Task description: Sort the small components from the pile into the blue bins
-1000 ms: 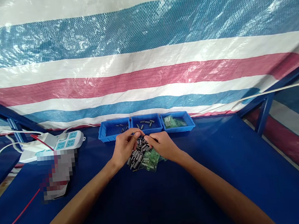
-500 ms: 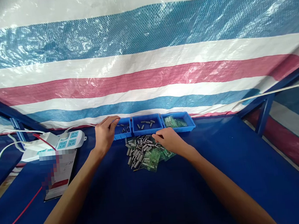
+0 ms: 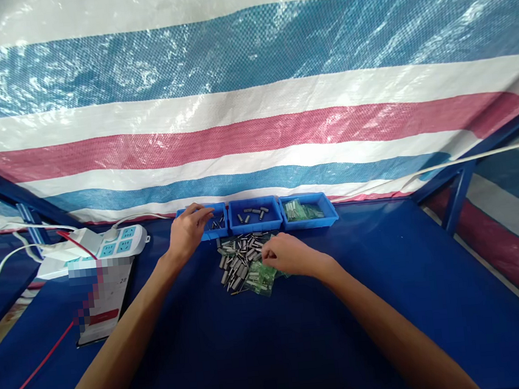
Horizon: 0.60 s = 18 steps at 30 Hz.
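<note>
Blue table point(image 3: 385, 256), with your two bare forearms point(image 3: 112, 337) slanting in from the near edge. At left lies one tablet point(image 3: 108, 297), partly masked. Ahead is one pile of small grey pieces point(image 3: 237, 269), too overlapped to count, with green packets point(image 3: 261, 278) on its near right side. Your right hand point(image 3: 288, 256), knuckles up and fingers curled in, covers the pile's right part; whether it grips anything cannot be told. Your left hand point(image 3: 187, 231) arches over the left tray point(image 3: 212, 236), fingers bent and their tips near the thumb; any piece between them is too small to make out.

The trays number three, side by side: thin pieces in the left, about six short ones in the middle tray point(image 3: 257, 227), green packets in the right tray point(image 3: 311, 224). One power strip point(image 3: 129, 244) stands left of them; one striped sheet point(image 3: 254, 137) hangs behind.

One second earlier, both your hands met above the pile; the left is now at its tray, and the right lies slightly nearer you than half a second ago.
</note>
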Available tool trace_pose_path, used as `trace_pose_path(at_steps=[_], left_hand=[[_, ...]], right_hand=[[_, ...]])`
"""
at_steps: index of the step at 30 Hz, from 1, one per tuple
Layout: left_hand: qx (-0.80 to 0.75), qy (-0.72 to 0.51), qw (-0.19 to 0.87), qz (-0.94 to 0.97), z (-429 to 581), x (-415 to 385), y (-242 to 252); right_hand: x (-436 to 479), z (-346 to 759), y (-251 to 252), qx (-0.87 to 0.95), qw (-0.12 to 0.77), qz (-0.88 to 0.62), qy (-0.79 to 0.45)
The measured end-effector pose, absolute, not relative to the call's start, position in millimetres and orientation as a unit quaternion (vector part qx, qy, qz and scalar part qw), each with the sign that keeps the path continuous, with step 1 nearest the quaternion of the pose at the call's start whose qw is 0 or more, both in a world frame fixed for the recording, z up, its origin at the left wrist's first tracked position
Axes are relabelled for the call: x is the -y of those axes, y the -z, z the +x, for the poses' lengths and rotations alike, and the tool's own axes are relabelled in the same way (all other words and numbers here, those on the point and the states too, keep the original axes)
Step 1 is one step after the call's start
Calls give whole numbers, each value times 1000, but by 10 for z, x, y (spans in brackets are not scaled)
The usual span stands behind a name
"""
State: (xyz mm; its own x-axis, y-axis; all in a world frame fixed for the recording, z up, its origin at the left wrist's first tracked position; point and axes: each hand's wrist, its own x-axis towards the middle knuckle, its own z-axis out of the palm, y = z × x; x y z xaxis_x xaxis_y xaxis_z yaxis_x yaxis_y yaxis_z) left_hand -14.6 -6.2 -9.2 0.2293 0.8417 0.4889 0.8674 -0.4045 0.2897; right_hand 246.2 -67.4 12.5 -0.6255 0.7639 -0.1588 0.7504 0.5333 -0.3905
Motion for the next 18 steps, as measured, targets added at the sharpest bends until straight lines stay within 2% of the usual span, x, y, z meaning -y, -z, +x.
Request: trace_pose_path(at_steps=[3,5,18], left_hand=[[553,290,20,-781,-149,61,72],[557,287,19,-779,-148,62,67],[559,279,23,-780,-166,46,113]], right_hand=[[783,2311,-79,903,51,-336,-263],[851,2205,0,918,42,-303,-253],[1051,1954,253,936,-19,-308,-167]])
